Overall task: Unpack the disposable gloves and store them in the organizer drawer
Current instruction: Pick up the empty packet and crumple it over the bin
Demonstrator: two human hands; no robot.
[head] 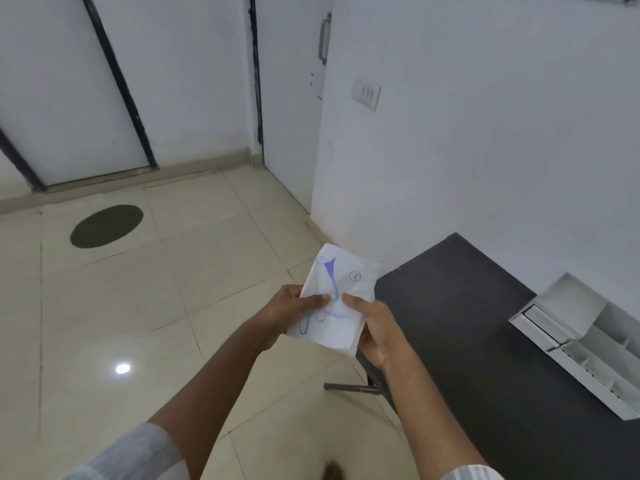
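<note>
A white paper glove packet with blue print is held in the air over the floor, just left of the table's corner. My left hand grips its left edge with the thumb on top. My right hand grips its right edge, thumb close to the left thumb at the packet's middle. The white organizer sits on the black table at the right, its drawer pulled out and showing divided compartments.
Beige tiled floor spreads to the left, with a dark round mat. White walls and a closed door stand behind. A metal table leg runs along the floor under the table's corner.
</note>
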